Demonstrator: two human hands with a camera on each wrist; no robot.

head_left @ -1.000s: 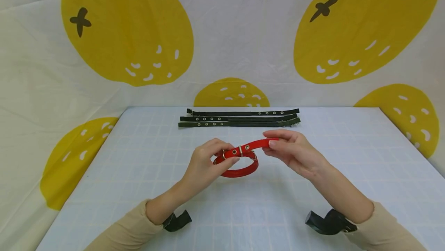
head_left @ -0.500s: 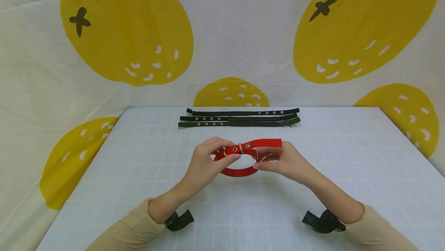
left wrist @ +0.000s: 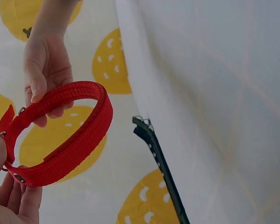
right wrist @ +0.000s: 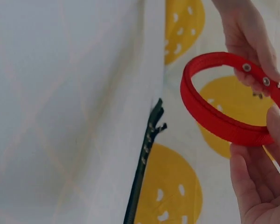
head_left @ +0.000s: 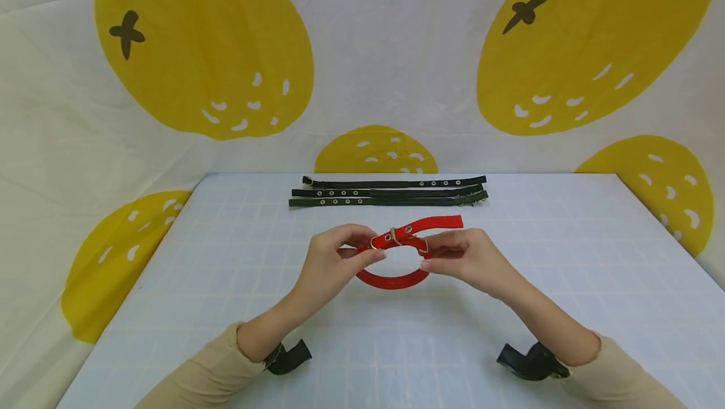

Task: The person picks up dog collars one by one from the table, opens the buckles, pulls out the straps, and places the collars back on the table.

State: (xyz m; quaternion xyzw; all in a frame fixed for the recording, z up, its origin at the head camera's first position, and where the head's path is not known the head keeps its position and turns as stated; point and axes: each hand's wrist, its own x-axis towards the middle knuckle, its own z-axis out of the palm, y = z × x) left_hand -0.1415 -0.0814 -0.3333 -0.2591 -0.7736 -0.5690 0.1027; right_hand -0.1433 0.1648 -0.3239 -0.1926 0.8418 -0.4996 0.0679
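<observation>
A red collar (head_left: 392, 282) with metal eyelets and a buckle is held above the table, fastened into a ring. Its loose strap end sticks out to the upper right in the head view. My left hand (head_left: 335, 258) pinches the ring's left side near the eyelets, thumb in front. On the opposite side my right hand (head_left: 467, 261) pinches the band beside a metal ring. The left wrist view shows the collar (left wrist: 79, 158) as a wide loop between both hands. In the right wrist view, eyelets show on the collar (right wrist: 210, 119) near the left hand.
Several dark collars (head_left: 391, 194) lie stretched out side by side along the far edge of the table (head_left: 198, 296). Behind them hangs a white cloth (head_left: 396, 69) with yellow fruit prints. Black wrist straps (head_left: 289, 358) sit at both sleeves.
My right hand has let go of the strap's loose end and moved down to the ring's right side, which it now grips. The loose end now points free; the ring looks slightly wider.
</observation>
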